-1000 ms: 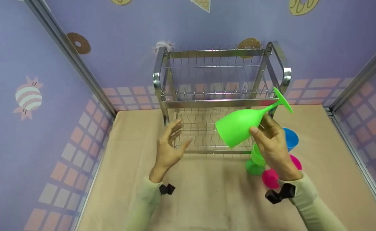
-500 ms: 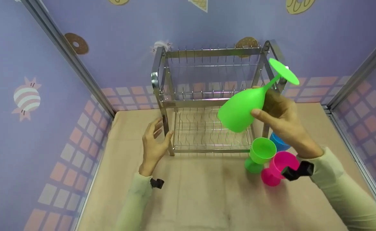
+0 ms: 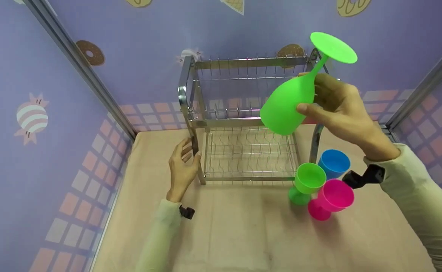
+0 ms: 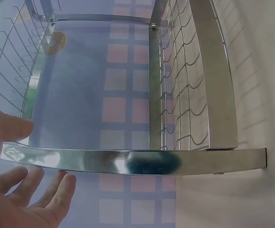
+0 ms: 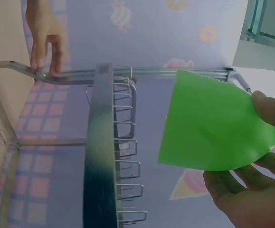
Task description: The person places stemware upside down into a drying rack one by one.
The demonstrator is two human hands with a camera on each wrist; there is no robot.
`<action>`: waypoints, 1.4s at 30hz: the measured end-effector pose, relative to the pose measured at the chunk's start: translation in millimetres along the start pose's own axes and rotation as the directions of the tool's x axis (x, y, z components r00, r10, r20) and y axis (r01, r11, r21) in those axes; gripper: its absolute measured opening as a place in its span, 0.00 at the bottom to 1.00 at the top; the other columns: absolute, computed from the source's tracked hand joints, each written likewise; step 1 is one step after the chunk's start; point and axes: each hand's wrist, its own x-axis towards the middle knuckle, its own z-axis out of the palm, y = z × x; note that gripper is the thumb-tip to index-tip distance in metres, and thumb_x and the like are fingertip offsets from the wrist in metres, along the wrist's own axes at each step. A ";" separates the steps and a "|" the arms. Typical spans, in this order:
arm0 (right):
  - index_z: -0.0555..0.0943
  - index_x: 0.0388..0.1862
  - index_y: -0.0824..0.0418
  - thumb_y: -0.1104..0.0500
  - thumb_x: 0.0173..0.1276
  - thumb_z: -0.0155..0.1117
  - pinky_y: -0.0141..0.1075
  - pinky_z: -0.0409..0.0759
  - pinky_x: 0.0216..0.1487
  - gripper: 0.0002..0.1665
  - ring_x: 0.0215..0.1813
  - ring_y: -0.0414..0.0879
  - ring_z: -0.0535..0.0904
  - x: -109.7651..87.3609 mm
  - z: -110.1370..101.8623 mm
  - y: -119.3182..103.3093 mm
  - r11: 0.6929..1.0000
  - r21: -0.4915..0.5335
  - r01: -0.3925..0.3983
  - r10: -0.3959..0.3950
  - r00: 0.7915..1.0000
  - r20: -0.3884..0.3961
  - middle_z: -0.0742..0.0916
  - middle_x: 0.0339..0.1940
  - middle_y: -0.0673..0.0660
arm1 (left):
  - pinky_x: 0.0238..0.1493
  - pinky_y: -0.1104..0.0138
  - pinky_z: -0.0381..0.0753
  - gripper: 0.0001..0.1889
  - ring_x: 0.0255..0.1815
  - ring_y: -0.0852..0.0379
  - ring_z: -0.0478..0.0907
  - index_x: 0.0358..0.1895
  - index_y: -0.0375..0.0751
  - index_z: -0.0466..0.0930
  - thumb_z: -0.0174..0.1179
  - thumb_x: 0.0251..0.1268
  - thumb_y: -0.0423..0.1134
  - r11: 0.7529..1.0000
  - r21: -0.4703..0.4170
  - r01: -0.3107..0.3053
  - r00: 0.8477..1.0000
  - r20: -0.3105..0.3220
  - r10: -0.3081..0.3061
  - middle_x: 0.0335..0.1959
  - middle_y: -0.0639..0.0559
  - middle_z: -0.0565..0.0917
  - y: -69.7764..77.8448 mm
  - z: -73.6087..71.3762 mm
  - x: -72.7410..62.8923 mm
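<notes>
I have the right hand (image 3: pixel 343 109) grasping a green goblet (image 3: pixel 290 100), tilted mouth-down to the left, at the rack's (image 3: pixel 236 122) upper right. My left hand (image 3: pixel 183 168), fingers relaxed, straddles its near left post; contact is hard to judge. Blue (image 3: pixel 334 163), lime (image 3: pixel 310 178) and pink cups (image 3: pixel 336 195) stand on the counter (image 3: pixel 239 226), near right.

The head camera looks forward and down from above the tabletop (image 3: pixel 239 226), with the rack (image 3: pixel 224 123) towards twelve o'clock. Both wrist cameras view that rack close up, turned sideways: tabletop at three o'clock in the left, ten in the right. Head and right wrist share the raised green goblet (image 3: pixel 287 105).
</notes>
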 end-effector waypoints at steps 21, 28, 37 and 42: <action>0.74 0.76 0.61 0.56 0.75 0.73 0.43 0.84 0.71 0.34 0.71 0.56 0.82 74.5 -34.4 29.3 0.936 -0.268 -0.229 0.219 0.973 -0.070 0.83 0.68 0.60 | 0.53 0.52 0.92 0.25 0.50 0.33 0.90 0.70 0.26 0.77 0.67 0.70 0.24 0.994 0.048 0.102 0.994 0.036 -0.104 0.60 0.29 0.86 -15.0 9.7 9.5; 0.71 0.78 0.62 0.54 0.75 0.73 0.44 0.84 0.71 0.37 0.71 0.58 0.81 86.1 -42.7 45.9 0.907 -0.323 -0.270 0.244 0.962 -0.118 0.82 0.70 0.64 | 0.50 0.53 0.93 0.19 0.47 0.35 0.91 0.63 0.29 0.84 0.66 0.70 0.23 0.990 0.088 0.113 0.993 0.029 -0.116 0.54 0.32 0.89 -16.2 12.9 9.1; 0.70 0.79 0.64 0.59 0.76 0.70 0.47 0.80 0.75 0.36 0.73 0.60 0.80 93.5 -43.2 62.9 0.863 -0.396 -0.313 0.253 0.947 -0.198 0.80 0.73 0.68 | 0.45 0.51 0.94 0.12 0.42 0.34 0.92 0.52 0.30 0.88 0.66 0.68 0.20 0.993 0.109 0.036 0.999 0.014 -0.037 0.48 0.31 0.91 -16.4 16.7 9.9; 0.69 0.78 0.67 0.60 0.75 0.70 0.52 0.80 0.75 0.37 0.73 0.63 0.80 98.2 -41.1 69.1 0.835 -0.433 -0.340 0.253 0.936 -0.247 0.80 0.74 0.69 | 0.44 0.53 0.94 0.11 0.41 0.37 0.93 0.53 0.30 0.88 0.66 0.69 0.21 0.991 0.126 0.038 0.999 0.009 -0.040 0.46 0.33 0.91 -15.8 16.7 10.4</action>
